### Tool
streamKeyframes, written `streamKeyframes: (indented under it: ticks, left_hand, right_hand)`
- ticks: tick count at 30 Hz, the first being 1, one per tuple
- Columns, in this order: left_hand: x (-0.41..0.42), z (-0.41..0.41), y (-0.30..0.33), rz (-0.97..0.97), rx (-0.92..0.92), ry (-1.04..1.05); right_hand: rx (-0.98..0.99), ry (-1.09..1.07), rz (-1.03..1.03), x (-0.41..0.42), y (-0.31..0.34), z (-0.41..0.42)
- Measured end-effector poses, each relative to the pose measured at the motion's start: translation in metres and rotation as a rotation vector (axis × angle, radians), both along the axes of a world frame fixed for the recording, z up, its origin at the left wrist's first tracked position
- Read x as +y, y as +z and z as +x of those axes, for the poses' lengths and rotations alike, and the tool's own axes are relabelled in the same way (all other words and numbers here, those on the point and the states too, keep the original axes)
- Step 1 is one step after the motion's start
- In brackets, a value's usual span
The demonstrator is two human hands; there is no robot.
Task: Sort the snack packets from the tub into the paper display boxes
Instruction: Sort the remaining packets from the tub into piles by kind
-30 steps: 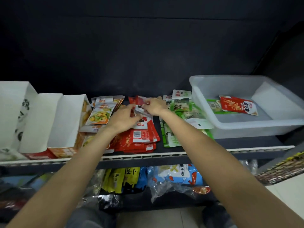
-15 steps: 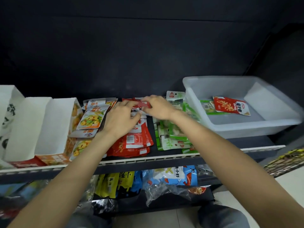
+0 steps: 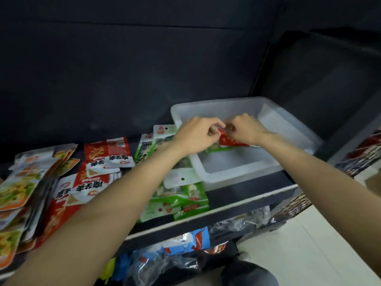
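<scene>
Dark wall behind, dark shelf (image 3: 247, 189) with a pale front edge in front of it, and a second level underneath stuffed with bagged snacks (image 3: 181, 242) in clear plastic.

One translucent white tub (image 3: 237, 172) sits on the right side of the shelf. Both hands are over it, knuckles up, forearms reaching in from the lower left and lower right so the hands meet over the middle of the tub. Left hand (image 3: 198, 134) and right hand (image 3: 245, 129) each have the fingers curled, pinching the top edge of one red snack packet (image 3: 231, 141) between them — it looks lifted a bit off the tub floor, though I can't say that for sure. One green packet (image 3: 216, 148) peeks out under it inside the tub, mostly hidden by the left wrist.

Out on the shelf there are three loose piles: green packets (image 3: 179, 201) just beside the tub, red packets (image 3: 99, 172) in the middle, and orange-and-yellow packets (image 3: 18, 188) at the far left. They overlap too much for an exact count — several in each pile.
</scene>
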State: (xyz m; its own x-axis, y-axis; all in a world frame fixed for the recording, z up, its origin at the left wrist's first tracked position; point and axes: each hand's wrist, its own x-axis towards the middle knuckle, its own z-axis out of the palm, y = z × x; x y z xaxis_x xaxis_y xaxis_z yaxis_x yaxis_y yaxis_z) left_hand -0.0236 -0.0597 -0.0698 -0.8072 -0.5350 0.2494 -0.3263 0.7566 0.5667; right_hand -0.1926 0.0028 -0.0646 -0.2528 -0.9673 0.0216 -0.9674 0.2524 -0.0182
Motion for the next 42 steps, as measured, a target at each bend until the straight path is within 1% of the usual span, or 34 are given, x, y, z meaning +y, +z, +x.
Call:
streamKeyframes:
  ticks: [2,4,7,9,11,12,15,17,19,20,22,23,25,29,33,37,38,39,41,42]
  left_hand:
    - [-0.01,-0.032,-0.004,-0.051,-0.079,0.026]
    - [-0.024,-0.062,-0.011,-0.049,-0.183,0.036]
    - [-0.041,-0.098,-0.024,-0.18,-0.4,0.034]
    - [-0.047,-0.113,-0.033,-0.231,-0.485,0.022]
    - [-0.051,-0.124,-0.042,-0.222,-0.528,0.0]
    - [-0.05,-0.127,-0.044,-0.214,-0.541,-0.01]
    - [-0.044,-0.128,-0.04,-0.204,-0.523,-0.043]
    - [-0.036,-0.119,-0.028,-0.201,-0.443,-0.034]
    - [-0.029,-0.099,-0.011,-0.241,-0.318,0.019]
    - [-0.024,-0.085,-0.002,-0.257,-0.242,0.055]
    - [-0.013,-0.053,0.014,-0.243,-0.079,0.117]
    - [-0.007,-0.035,0.021,-0.201,-0.01,0.146]
    - [0.002,0.002,0.032,-0.071,0.09,0.202]
    - [0.008,0.069,0.031,0.318,0.275,0.28]
    - [0.012,0.128,0.013,0.597,0.486,0.439]
    - [0.014,0.177,0.0,0.806,0.629,0.582]
    - [0.014,0.188,-0.003,0.798,0.623,0.607]
    - [0.01,0.2,-0.008,0.71,0.551,0.648]
    - [0.0,0.223,-0.019,0.436,0.276,0.724]
    - [-0.004,0.233,-0.025,0.328,0.163,0.747]
  right_hand:
    - [-0.003,-0.068,0.109,-0.01,-0.009,-0.026]
    - [-0.034,-0.106,0.23,-0.018,-0.018,-0.049]
    - [-0.125,-0.128,0.341,-0.024,-0.03,-0.071]
    - [-0.065,-0.097,0.381,-0.027,-0.037,-0.082]
    - [0.043,-0.049,0.368,-0.027,-0.039,-0.086]
    - [0.057,-0.026,0.338,-0.027,-0.039,-0.087]
    - [-0.042,-0.003,0.17,-0.022,-0.028,-0.087]
    - [-0.024,0.026,0.005,-0.015,-0.016,-0.083]
    - [0.038,0.061,-0.209,-0.007,-0.005,-0.076]
    - [0.022,0.08,-0.322,-0.002,0.0,-0.069]
    - [-0.105,0.129,-0.545,0.008,0.013,-0.047]
    - [-0.18,0.139,-0.623,0.012,0.019,-0.033]
    - [-0.327,0.13,-0.678,0.015,0.027,-0.003]
    - [-0.647,0.155,-0.566,0.008,0.029,0.06]
    - [-0.952,0.119,-0.446,-0.005,0.015,0.125]
    - [-1.411,0.072,-0.252,-0.019,-0.001,0.199]
    - [-1.468,0.07,-0.199,-0.023,-0.006,0.215]
    - [-1.485,0.067,-0.164,-0.028,-0.011,0.229]
    - [-1.451,0.043,-0.134,-0.04,-0.023,0.252]
    - [-1.421,0.019,-0.131,-0.046,-0.028,0.261]
